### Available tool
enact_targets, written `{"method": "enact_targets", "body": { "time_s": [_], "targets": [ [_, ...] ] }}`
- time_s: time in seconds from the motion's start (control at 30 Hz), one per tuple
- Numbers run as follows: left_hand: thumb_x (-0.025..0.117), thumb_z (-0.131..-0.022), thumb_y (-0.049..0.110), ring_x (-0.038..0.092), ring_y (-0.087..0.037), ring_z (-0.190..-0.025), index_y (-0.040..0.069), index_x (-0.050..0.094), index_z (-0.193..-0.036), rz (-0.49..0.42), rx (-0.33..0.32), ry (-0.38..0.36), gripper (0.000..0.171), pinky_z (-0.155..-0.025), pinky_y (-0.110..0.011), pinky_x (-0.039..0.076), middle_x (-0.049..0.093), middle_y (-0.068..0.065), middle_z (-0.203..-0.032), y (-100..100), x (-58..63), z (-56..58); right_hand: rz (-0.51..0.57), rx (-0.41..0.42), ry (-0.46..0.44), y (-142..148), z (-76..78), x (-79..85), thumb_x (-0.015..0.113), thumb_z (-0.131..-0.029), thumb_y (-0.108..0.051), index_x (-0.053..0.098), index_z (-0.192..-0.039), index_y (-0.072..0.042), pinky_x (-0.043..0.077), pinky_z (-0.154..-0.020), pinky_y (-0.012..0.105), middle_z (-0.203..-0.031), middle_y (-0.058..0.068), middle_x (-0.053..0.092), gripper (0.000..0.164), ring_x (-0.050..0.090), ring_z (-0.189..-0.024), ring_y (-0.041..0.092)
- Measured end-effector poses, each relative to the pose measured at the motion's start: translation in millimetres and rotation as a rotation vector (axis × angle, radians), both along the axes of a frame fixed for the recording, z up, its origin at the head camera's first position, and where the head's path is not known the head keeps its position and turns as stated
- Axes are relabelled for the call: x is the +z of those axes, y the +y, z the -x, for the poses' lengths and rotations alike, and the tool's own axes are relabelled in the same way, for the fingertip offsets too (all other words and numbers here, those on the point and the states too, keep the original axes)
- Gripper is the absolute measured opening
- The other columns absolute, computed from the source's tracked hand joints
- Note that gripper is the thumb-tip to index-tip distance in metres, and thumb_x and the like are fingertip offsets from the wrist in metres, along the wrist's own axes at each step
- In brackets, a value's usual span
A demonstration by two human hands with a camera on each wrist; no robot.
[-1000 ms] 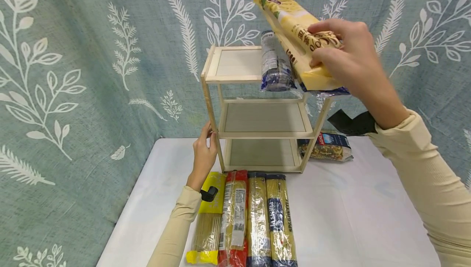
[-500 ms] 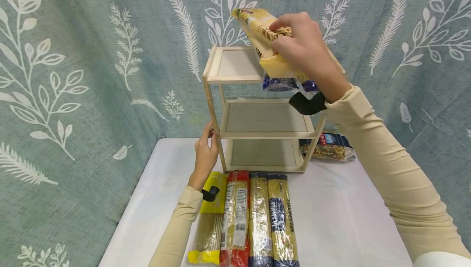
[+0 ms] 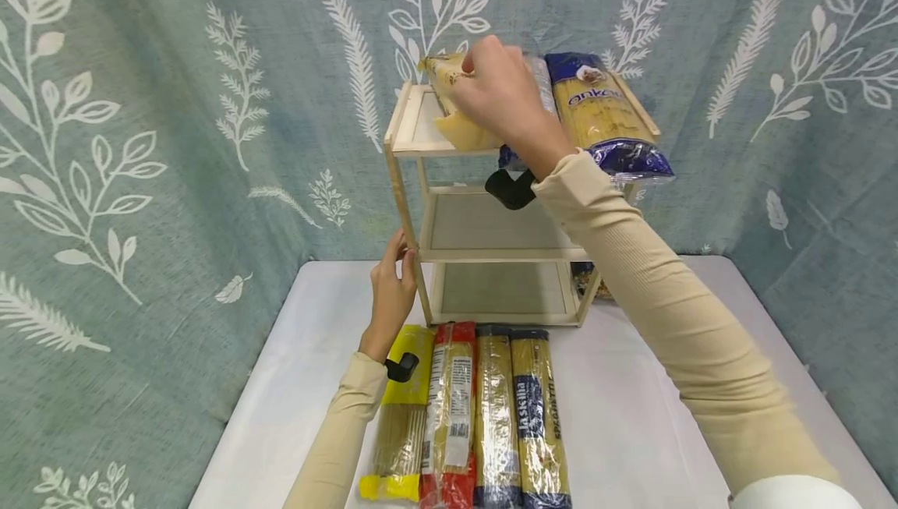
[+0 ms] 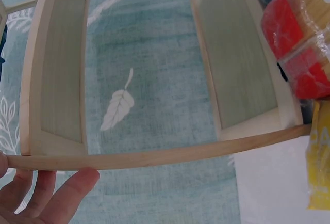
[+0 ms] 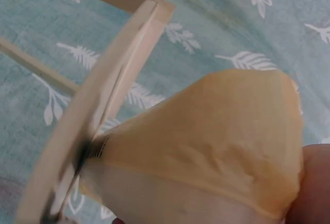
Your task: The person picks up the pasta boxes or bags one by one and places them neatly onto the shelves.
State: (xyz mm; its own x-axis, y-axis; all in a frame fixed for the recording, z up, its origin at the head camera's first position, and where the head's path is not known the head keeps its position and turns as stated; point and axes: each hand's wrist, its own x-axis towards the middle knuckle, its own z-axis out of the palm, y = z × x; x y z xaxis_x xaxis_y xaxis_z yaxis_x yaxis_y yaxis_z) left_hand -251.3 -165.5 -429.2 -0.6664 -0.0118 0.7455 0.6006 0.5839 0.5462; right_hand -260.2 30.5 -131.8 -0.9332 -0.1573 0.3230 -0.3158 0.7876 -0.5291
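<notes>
My right hand [image 3: 498, 92] grips a yellow food packet [image 3: 464, 133] over the left part of the wooden shelf unit's top board. In the right wrist view the packet [image 5: 206, 141] is tilted, its end close to the shelf's wooden rail [image 5: 93, 95]; only a bit of the hand shows at the edge. My left hand [image 3: 393, 291] holds the unit's front left post [image 3: 401, 205], with its fingers around the post [image 4: 154, 158] in the left wrist view. On the top board lie a blue and yellow pasta packet [image 3: 596, 107] and a clear-and-blue packet [image 3: 543, 84], partly covered by my right arm.
Several spaghetti packets lie side by side in front of the unit: a yellow one [image 3: 400, 447], a red one [image 3: 449, 408] and dark-blue-ended ones [image 3: 536, 415]. Another pasta bag [image 3: 582, 279] is mostly hidden behind my right sleeve. A patterned curtain [image 3: 281, 104] hangs behind the white table [image 3: 281, 384].
My right hand has carried the yellow packet left and lower, from above the blue packets to the left part of the top board. My left hand has stayed on the post.
</notes>
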Motion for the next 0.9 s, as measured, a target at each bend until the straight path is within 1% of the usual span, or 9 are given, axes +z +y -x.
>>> {"method": "enact_targets", "body": {
  "time_s": [0.03, 0.1, 0.2, 0.27, 0.3, 0.47, 0.57, 0.67, 0.9],
  "targets": [
    [0.050, -0.098, 0.006, 0.064, -0.034, -0.092, 0.000, 0.047, -0.136, -0.001, 0.001, 0.006, 0.039, -0.075, -0.046, 0.053, 0.063, -0.023, -0.114, 0.1, -0.3, 0.4, -0.010, 0.000, 0.009, -3.4, 0.9, -1.6, 0.044, -0.091, -0.012, 0.048, -0.066, -0.008, 0.026, -0.050, 0.023, -0.063, 0.003, 0.042, 0.025, 0.026, -0.054, 0.012],
    [0.051, -0.097, 0.005, 0.064, -0.034, -0.092, 0.000, 0.047, -0.135, -0.003, 0.006, 0.016, 0.039, -0.074, -0.047, 0.053, 0.064, -0.023, -0.113, 0.1, -1.1, 1.3, -0.057, -0.009, 0.013, -10.4, 2.0, -5.4, 0.043, -0.092, -0.016, 0.030, -0.063, -0.012, 0.030, -0.054, 0.024, -0.066, 0.002, 0.029, 0.032, 0.031, -0.058, 0.015],
    [0.051, -0.097, 0.006, 0.064, -0.034, -0.092, 0.001, 0.048, -0.135, -0.006, 0.006, 0.013, 0.038, -0.074, -0.047, 0.053, 0.064, -0.022, -0.112, 0.6, -1.6, 1.9, -0.160, 0.015, 0.032, -19.0, 2.2, -11.2, 0.043, -0.091, -0.014, 0.038, -0.067, -0.012, 0.037, -0.081, 0.032, -0.080, 0.006, 0.046, 0.025, 0.047, -0.086, 0.025],
    [0.051, -0.097, 0.006, 0.064, -0.034, -0.093, 0.002, 0.048, -0.135, -0.009, 0.000, 0.005, 0.038, -0.074, -0.047, 0.054, 0.064, -0.022, -0.112, 1.1, -1.5, 1.7, -0.211, 0.023, 0.048, -23.8, 1.7, -15.2, 0.045, -0.086, -0.009, 0.041, -0.070, -0.012, 0.030, -0.095, 0.039, -0.091, 0.008, 0.051, 0.017, 0.045, -0.105, 0.030],
    [0.051, -0.098, 0.006, 0.064, -0.034, -0.093, 0.003, 0.048, -0.135, -0.011, -0.002, 0.002, 0.038, -0.073, -0.046, 0.054, 0.064, -0.022, -0.112, 1.2, -1.6, 1.6, -0.223, 0.029, 0.053, -25.9, 1.6, -17.0, 0.046, -0.084, -0.007, 0.041, -0.070, -0.012, 0.028, -0.098, 0.039, -0.090, 0.008, 0.052, 0.016, 0.045, -0.107, 0.030],
    [0.051, -0.097, 0.004, 0.065, -0.034, -0.092, 0.003, 0.047, -0.135, -0.016, -0.001, -0.001, 0.039, -0.069, -0.046, 0.055, 0.064, -0.023, -0.111, 0.7, -2.5, 1.5, -0.185, 0.041, 0.007, -32.7, -1.4, -25.5, 0.042, -0.087, -0.009, 0.044, -0.073, -0.011, 0.029, -0.091, 0.036, -0.086, 0.006, 0.045, 0.015, 0.039, -0.100, 0.027],
    [0.050, -0.097, 0.005, 0.065, -0.034, -0.092, 0.003, 0.047, -0.136, -0.013, 0.002, 0.003, 0.038, -0.069, -0.046, 0.054, 0.064, -0.023, -0.110, 0.4, -2.3, 1.9, -0.200, 0.049, -0.031, -33.3, -4.1, -29.8, 0.040, -0.095, -0.021, 0.054, -0.093, -0.009, 0.035, -0.088, 0.036, -0.104, 0.009, 0.048, 0.019, 0.037, -0.110, 0.029],
    [0.050, -0.098, 0.006, 0.064, -0.034, -0.092, 0.002, 0.047, -0.136, -0.012, 0.002, 0.007, 0.038, -0.071, -0.047, 0.054, 0.064, -0.024, -0.111, 0.7, -1.9, 2.3, -0.233, 0.054, -0.045, -32.2, -6.6, -32.3, 0.038, -0.100, -0.034, 0.052, -0.120, -0.011, 0.040, -0.087, 0.037, -0.123, 0.012, 0.044, 0.034, 0.033, -0.120, 0.032],
    [0.051, -0.097, 0.006, 0.064, -0.034, -0.092, 0.002, 0.048, -0.135, -0.009, -0.001, 0.009, 0.038, -0.072, -0.047, 0.054, 0.064, -0.023, -0.112, 2.3, -2.2, 3.2, -0.281, 0.133, -0.036, -23.2, -15.5, -30.3, 0.039, -0.100, -0.040, 0.045, -0.135, -0.012, 0.038, -0.090, 0.038, -0.128, 0.011, 0.043, 0.045, 0.038, -0.116, 0.028]
  ]
}}
